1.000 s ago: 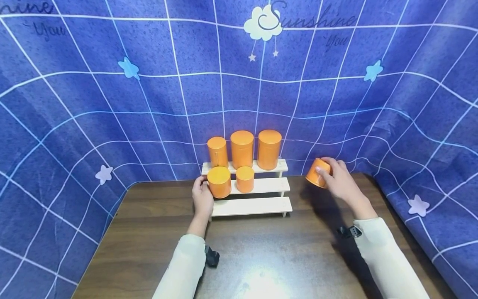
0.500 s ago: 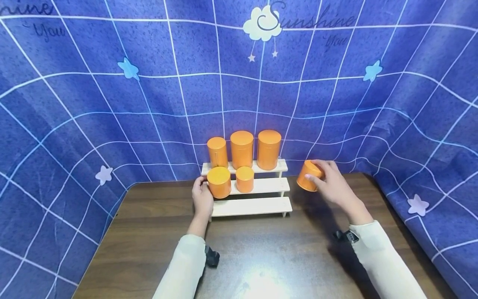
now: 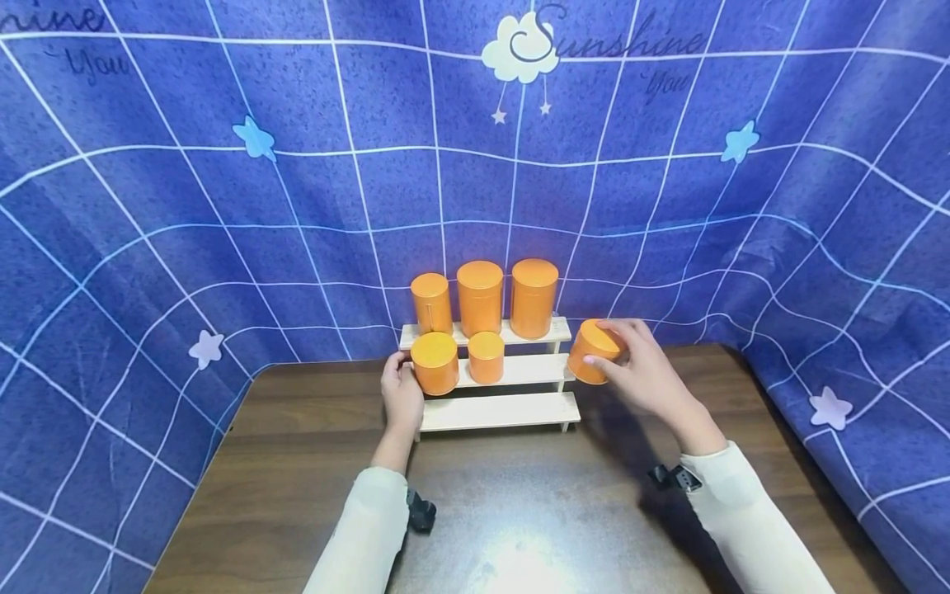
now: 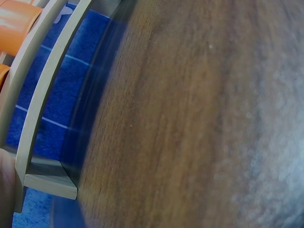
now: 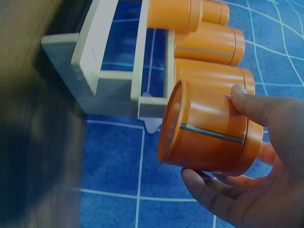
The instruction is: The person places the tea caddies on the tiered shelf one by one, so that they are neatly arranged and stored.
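A pale wooden three-step display rack (image 3: pixel 500 411) stands on the table. Three tall orange tins (image 3: pixel 481 299) line its top step. On the middle step sit a wide short orange tin (image 3: pixel 435 363) and a small orange tin (image 3: pixel 486 358). My left hand (image 3: pixel 402 396) holds the rack's left end, right beside the wide tin; its fingertips are partly hidden. My right hand (image 3: pixel 644 370) grips another short orange tin (image 5: pixel 209 128) between thumb and fingers, slightly tilted, just off the middle step's right end. In the right wrist view a dark seam runs along this tin's side.
The brown wooden table (image 3: pixel 475 503) reaches forward from the rack, with a bright glare near its front. A blue cloth (image 3: pixel 564 190) with white grid lines hangs behind and along both sides. The rack's lowest step bears no tin.
My right hand has carried its short tin leftward to the rack's right end, and the tin is tilted less than before. My left hand stays in place.
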Action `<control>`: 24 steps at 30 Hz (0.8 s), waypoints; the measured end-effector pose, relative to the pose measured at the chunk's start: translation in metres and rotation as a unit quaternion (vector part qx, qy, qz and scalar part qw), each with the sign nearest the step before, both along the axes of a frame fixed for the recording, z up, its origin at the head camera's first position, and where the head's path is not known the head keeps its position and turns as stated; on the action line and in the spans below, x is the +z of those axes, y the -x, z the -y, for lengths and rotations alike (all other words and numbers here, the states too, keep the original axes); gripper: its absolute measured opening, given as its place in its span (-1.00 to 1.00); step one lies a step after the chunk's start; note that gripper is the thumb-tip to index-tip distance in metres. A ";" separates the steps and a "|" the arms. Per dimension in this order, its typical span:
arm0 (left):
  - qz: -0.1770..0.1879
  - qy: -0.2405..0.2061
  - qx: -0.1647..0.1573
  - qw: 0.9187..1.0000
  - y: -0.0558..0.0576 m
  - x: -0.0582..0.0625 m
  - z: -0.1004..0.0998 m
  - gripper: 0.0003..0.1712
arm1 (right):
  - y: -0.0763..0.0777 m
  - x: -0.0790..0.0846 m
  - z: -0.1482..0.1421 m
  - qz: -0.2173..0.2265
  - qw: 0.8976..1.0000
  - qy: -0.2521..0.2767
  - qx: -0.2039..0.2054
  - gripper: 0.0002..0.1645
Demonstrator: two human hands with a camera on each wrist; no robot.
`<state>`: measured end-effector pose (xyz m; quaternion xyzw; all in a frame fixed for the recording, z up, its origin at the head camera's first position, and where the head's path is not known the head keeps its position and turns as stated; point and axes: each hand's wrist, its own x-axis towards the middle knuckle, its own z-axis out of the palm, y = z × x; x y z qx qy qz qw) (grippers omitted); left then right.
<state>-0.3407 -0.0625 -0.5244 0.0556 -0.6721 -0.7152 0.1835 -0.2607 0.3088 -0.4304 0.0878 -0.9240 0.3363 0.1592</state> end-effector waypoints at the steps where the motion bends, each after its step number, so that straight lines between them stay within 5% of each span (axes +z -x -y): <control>1: 0.001 -0.002 -0.001 1.000 -0.003 0.004 0.000 -0.65 | 0.000 0.000 0.002 -0.001 1.000 0.003 0.004 -0.23; 6: 0.006 0.001 -0.003 1.000 -0.013 0.016 -0.002 -0.65 | -0.001 0.001 0.009 -0.011 1.000 0.015 0.020 -0.23; 24: 0.009 0.009 0.000 1.000 -0.013 0.016 -0.002 -0.66 | -0.003 0.000 0.036 -0.031 0.996 0.052 0.060 -0.19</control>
